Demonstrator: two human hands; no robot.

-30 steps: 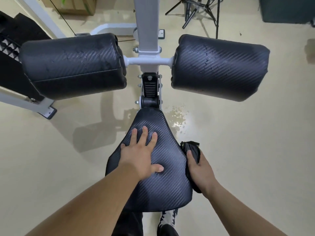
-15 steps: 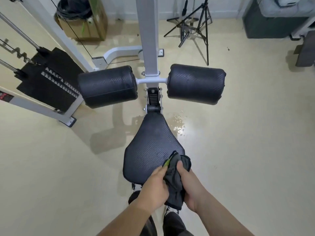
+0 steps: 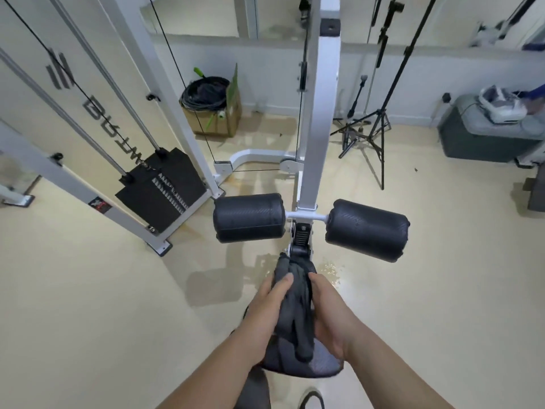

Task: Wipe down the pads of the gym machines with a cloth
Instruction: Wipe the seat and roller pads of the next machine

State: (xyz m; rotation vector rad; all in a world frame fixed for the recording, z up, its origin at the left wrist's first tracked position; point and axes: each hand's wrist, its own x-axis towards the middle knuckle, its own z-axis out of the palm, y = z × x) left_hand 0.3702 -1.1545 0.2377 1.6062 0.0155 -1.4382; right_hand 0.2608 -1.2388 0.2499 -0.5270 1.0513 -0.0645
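Note:
A dark grey cloth (image 3: 295, 308) hangs bunched between both hands above the black seat pad (image 3: 320, 364), which is mostly hidden beneath them. My left hand (image 3: 265, 311) grips the cloth's left side with the thumb on top. My right hand (image 3: 330, 314) holds its right side. Ahead, two black roller pads stick out from the white upright post (image 3: 320, 113): the left roller pad (image 3: 249, 217) and the right roller pad (image 3: 367, 230).
A black weight stack (image 3: 162, 187) with cables and white frame stands at left. A cardboard box (image 3: 215, 113) of cables sits by the far wall. Black tripod stands (image 3: 368, 128) rise at back right, a grey case (image 3: 486, 134) beyond. A wet patch (image 3: 330, 271) marks the beige floor.
My left hand left the seat pad and joined the right on the cloth. The view pulled back and up, and both hands lifted the cloth above the seat.

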